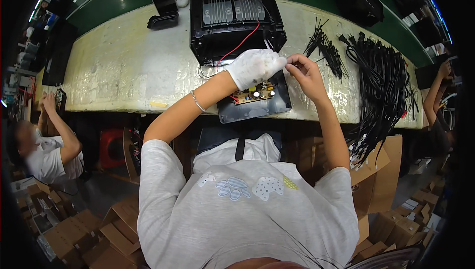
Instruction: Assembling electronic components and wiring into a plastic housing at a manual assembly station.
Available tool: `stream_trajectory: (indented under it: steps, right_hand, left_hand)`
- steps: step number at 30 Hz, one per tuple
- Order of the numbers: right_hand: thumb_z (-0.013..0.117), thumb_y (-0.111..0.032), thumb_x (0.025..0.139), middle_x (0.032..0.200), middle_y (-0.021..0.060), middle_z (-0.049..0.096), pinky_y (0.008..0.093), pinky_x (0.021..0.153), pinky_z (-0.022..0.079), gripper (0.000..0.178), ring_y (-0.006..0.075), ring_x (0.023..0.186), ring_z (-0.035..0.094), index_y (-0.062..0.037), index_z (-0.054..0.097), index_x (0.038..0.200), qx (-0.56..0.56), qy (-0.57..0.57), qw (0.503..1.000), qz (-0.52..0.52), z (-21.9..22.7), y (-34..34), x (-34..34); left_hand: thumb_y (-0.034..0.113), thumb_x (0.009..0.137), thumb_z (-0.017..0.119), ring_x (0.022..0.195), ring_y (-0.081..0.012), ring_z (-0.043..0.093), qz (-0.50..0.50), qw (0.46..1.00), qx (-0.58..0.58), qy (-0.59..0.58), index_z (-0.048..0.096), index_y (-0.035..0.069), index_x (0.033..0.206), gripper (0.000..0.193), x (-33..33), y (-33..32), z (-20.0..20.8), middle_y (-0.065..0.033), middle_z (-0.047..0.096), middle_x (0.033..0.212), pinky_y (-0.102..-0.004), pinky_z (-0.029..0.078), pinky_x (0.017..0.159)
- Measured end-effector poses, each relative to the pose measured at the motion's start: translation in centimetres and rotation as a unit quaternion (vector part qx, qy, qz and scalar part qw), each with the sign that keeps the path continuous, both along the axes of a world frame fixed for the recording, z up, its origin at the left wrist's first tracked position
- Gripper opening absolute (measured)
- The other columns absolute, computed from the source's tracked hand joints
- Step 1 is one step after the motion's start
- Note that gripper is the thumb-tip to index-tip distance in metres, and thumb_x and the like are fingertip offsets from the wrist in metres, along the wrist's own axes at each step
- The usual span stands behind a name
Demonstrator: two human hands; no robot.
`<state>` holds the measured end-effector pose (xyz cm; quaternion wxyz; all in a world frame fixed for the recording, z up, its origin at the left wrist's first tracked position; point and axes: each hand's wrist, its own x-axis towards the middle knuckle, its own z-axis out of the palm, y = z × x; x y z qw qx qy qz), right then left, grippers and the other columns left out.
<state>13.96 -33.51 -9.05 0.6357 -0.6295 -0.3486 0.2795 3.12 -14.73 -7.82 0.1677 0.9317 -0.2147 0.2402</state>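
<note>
My left hand, in a white glove, is closed over the front of a black equipment housing. The bare fingertips of my right hand are pinched together against the glove's fingertips. Whatever sits between the fingers is too small to make out. Below the glove lies a black panel carrying a circuit board with capacitors, partly covered by my left hand. A red wire runs out of the housing toward the glove. Silver finned heat sinks show inside the housing.
Black cable ties lie right of the housing. Farther right, a heap of black power cords hangs over the table edge. A phone on a stand is at the back left. Other people work at both sides; cardboard boxes stand below.
</note>
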Motion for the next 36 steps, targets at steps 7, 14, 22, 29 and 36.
stream_trajectory:
  steps: [7, 14, 22, 29, 36]
  right_hand:
    - [0.067, -0.003, 0.089, 0.085, -0.0006, 0.063, 0.0205, 0.071, 0.044, 0.006, 0.0058, 0.078, 0.056, 0.0008, 0.065, 0.093, -0.042, -0.092, 0.995, -0.024, 0.2, 0.0, 0.7]
    - [0.066, -0.004, 0.090, 0.086, 0.0014, 0.063, 0.0216, 0.071, 0.045, 0.007, 0.0073, 0.078, 0.056, 0.0023, 0.065, 0.093, -0.061, -0.274, 0.946, -0.162, 1.0, -1.3, 2.6]
    - [0.066, -0.022, 0.093, 0.069, 0.0015, 0.059, 0.0267, 0.056, 0.039, 0.023, 0.0090, 0.060, 0.048, 0.0004, 0.063, 0.089, -0.109, -0.263, 0.959, -0.010, 2.6, 1.3, -0.3]
    - [0.063, -0.015, 0.095, 0.064, -0.0072, 0.042, 0.0216, 0.050, 0.027, 0.024, 0.0039, 0.055, 0.034, -0.0079, 0.053, 0.075, 0.021, 0.226, 0.969, 0.100, -0.1, 1.7, 1.1]
    - [0.061, -0.015, 0.096, 0.066, -0.0045, 0.042, 0.0212, 0.048, 0.026, 0.024, 0.0036, 0.051, 0.030, -0.0099, 0.050, 0.076, 0.046, 0.241, 0.969, 0.036, -1.1, -0.3, 2.0]
  left_hand:
    - [0.009, 0.078, 0.062, 0.081, -0.0256, 0.062, 0.054, 0.997, 0.007, -0.046, 0.061, 0.008, 0.097, 0.019, 0.4, -1.2, -0.2, -0.0062, 0.061, 0.088, -0.0351, 0.054, 0.065]
    - [0.006, 0.080, 0.060, 0.083, -0.0278, 0.064, 0.112, 0.993, -0.003, -0.039, 0.063, 0.011, 0.094, 0.015, 0.0, 3.0, 0.9, -0.0070, 0.062, 0.087, -0.0354, 0.055, 0.066]
    - [0.013, 0.081, 0.068, 0.082, -0.0260, 0.065, 0.074, 0.995, -0.039, -0.051, 0.062, 0.014, 0.096, 0.016, 0.8, 0.3, -0.1, -0.0037, 0.065, 0.088, -0.0346, 0.054, 0.064]
    - [0.012, 0.083, 0.067, 0.079, -0.0226, 0.064, 0.018, 0.991, -0.130, -0.029, 0.066, 0.012, 0.086, 0.003, 1.3, 0.6, 0.2, -0.0036, 0.064, 0.086, -0.0322, 0.053, 0.063]
    - [0.011, 0.084, 0.071, 0.081, -0.0236, 0.067, -0.017, 0.987, -0.157, 0.004, 0.063, 0.006, 0.105, 0.023, 1.6, 1.5, -0.5, -0.0086, 0.067, 0.089, -0.0306, 0.054, 0.070]
